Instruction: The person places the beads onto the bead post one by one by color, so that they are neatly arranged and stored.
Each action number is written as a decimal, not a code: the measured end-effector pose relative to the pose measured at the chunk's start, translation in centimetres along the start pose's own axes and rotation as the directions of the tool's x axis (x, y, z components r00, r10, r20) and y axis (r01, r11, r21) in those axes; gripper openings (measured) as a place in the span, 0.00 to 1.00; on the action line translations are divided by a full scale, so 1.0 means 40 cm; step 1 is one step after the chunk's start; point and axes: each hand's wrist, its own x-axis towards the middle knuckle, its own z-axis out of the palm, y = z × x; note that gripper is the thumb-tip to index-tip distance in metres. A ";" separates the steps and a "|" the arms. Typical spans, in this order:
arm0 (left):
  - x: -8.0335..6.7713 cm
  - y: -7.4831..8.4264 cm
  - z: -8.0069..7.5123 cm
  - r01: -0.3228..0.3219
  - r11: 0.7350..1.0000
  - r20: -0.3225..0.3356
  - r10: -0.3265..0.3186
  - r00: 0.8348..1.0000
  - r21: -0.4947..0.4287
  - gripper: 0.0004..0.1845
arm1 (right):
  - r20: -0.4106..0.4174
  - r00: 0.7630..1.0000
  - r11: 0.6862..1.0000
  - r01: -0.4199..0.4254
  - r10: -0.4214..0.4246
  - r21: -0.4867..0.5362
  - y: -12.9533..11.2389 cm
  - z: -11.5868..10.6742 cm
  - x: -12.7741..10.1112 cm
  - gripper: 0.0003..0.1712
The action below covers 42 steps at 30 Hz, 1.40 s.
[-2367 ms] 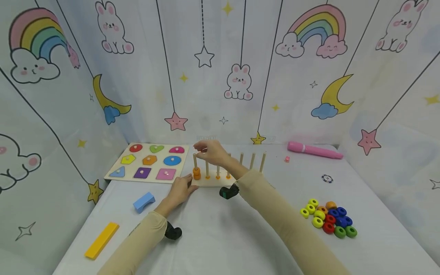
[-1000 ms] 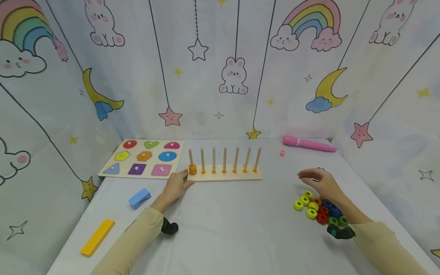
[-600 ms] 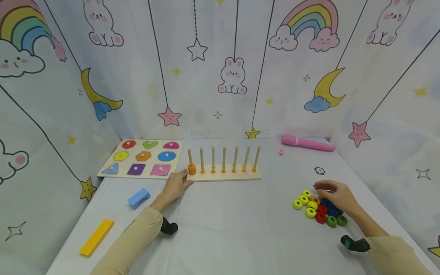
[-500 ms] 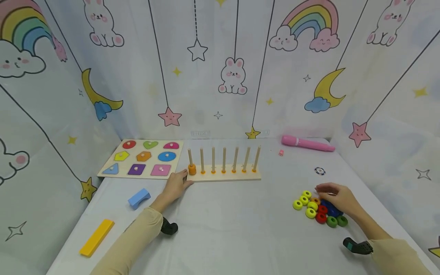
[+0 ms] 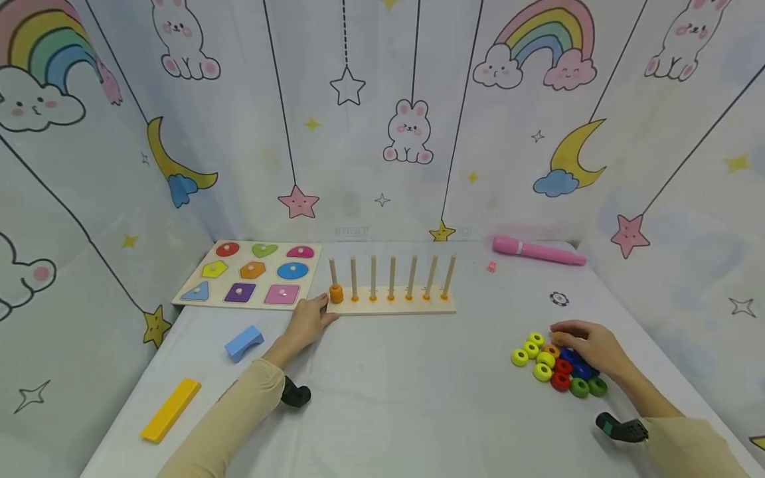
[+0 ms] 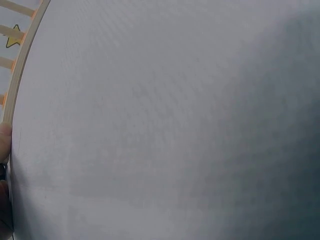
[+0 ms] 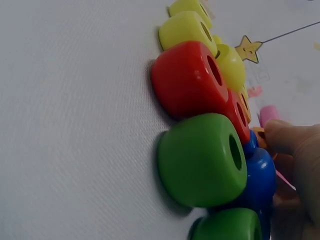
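Left hand (image 5: pixel 307 323) flat against peg board (image 5: pixel 391 307), right hand (image 5: pixel 588 345) curled over glossy beads (image 5: pixel 558 365), grip unclear

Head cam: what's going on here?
A person is working with a wooden peg rack and loose coloured rings. The left hand rests against the rack's left end. One orange ring sits on the leftmost peg; the other pegs carry no loose rings. The right hand is down on the ring pile at the right, fingers among the orange and blue ones; whether it has a grip on one cannot be told.
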 end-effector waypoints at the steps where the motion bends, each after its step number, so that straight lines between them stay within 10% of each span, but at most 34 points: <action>1: 0.001 -0.001 0.001 0.002 1.000 -0.001 -0.002 1.000 0.005 0.29 | 0.000 1.000 1.000 -0.001 0.001 0.005 0.001 0.002 0.003 0.18; 21: -0.001 -0.008 0.005 0.019 1.000 0.034 -0.019 0.999 -0.017 0.30 | -0.086 0.992 0.985 0.102 -0.090 0.137 -0.068 0.005 0.068 0.18; 33: 0.003 -0.004 -0.002 -0.002 1.000 0.002 0.002 1.000 -0.001 0.30 | -0.158 0.951 0.907 0.303 -0.267 0.293 -0.450 -0.021 0.256 0.15; 42: 0.005 -0.006 0.003 0.019 1.000 0.025 -0.019 1.000 -0.009 0.30 | -0.141 0.910 0.792 0.409 -0.389 0.454 -0.672 0.093 0.402 0.14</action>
